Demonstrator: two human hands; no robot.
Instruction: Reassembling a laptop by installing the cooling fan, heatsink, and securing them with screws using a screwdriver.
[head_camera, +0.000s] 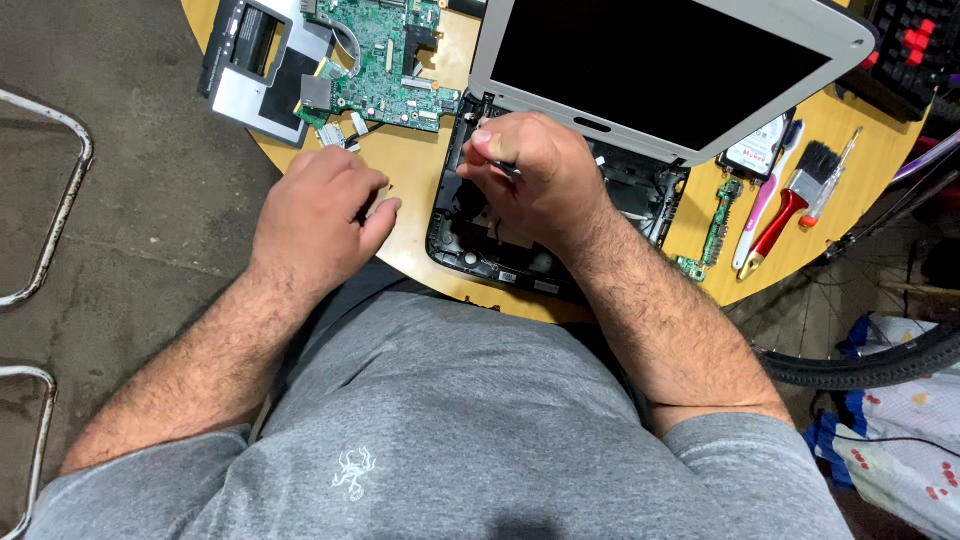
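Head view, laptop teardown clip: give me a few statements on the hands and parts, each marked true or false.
1. The right hand is over the open black laptop base. True.
2. The left hand holds the red-handled brush. False: the brush lies on the table's right side, away from both hands.
3. The green circuit board lies outside the laptop. True.
4. The laptop screen is lit. False: it is dark.

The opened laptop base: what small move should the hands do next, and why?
Probably steady the laptop base with the left hand: it rests loosely closed on the table, apart from the base, while the right hand works a thin tool inside the open shell.
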